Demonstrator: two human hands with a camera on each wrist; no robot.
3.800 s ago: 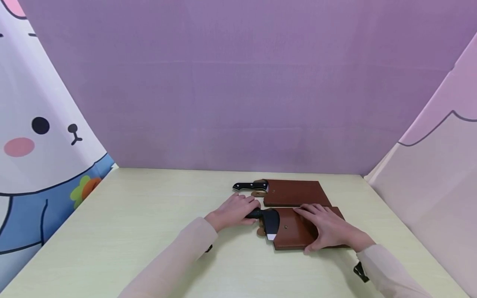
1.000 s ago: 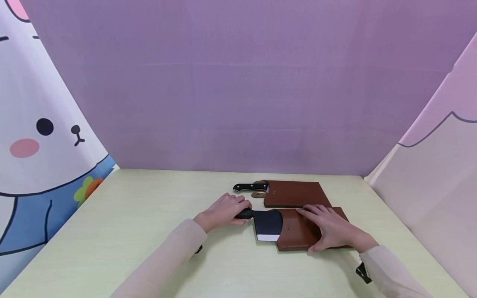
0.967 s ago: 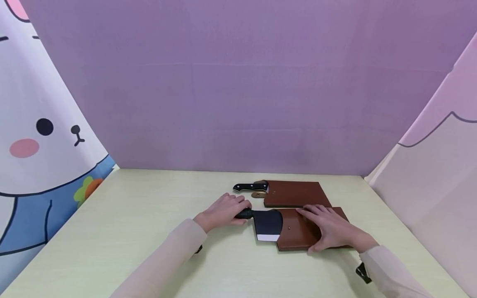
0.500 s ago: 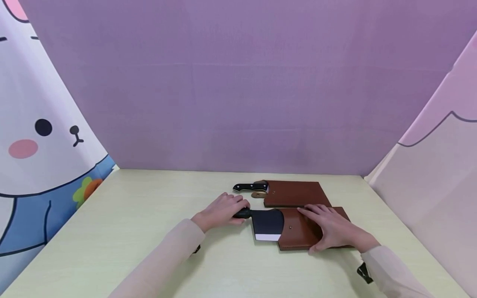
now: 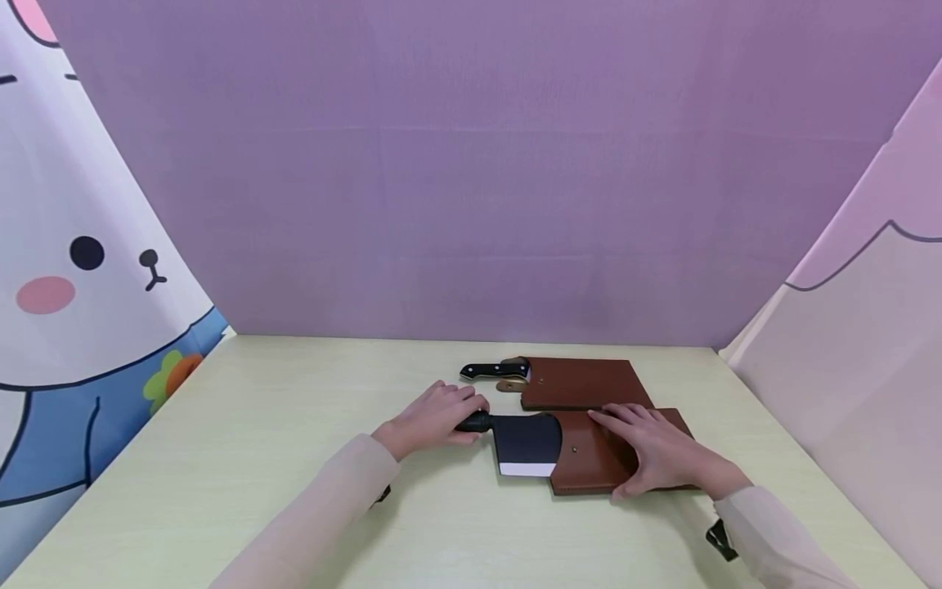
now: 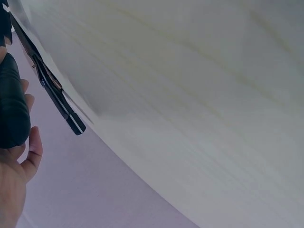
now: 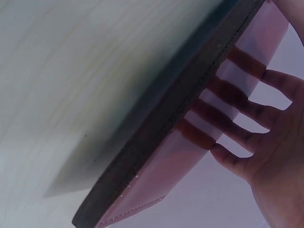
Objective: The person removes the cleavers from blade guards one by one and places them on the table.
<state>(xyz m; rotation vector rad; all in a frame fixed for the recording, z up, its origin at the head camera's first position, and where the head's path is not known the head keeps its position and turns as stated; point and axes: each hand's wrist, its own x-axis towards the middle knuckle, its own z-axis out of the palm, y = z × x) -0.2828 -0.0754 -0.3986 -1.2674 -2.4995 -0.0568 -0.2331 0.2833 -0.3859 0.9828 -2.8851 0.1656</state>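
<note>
My left hand (image 5: 439, 415) grips the black handle (image 5: 474, 421) of a cleaver, which shows dark and rounded in the left wrist view. The cleaver's wide black blade (image 5: 526, 439) has a bright edge facing me. Its right end is hidden inside a brown leather sheath (image 5: 581, 470) lying on the table. My right hand (image 5: 655, 446) spans that sheath, fingers spread on top and thumb at the near edge. In the right wrist view, straight fingertips (image 7: 216, 147) press the glossy face of the sheath.
Just behind lies a second brown sheath (image 5: 585, 383) with a riveted black knife handle (image 5: 495, 370) sticking out to the left. Its tan strap (image 5: 511, 385) lies below the handle. The pale table (image 5: 294, 409) ends at a purple backdrop (image 5: 471, 204), with printed cloth at both sides.
My left hand has moved left with the cleaver, and more of the blade shows outside the sheath than several seconds ago. The right hand and sheath have shifted slightly right.
</note>
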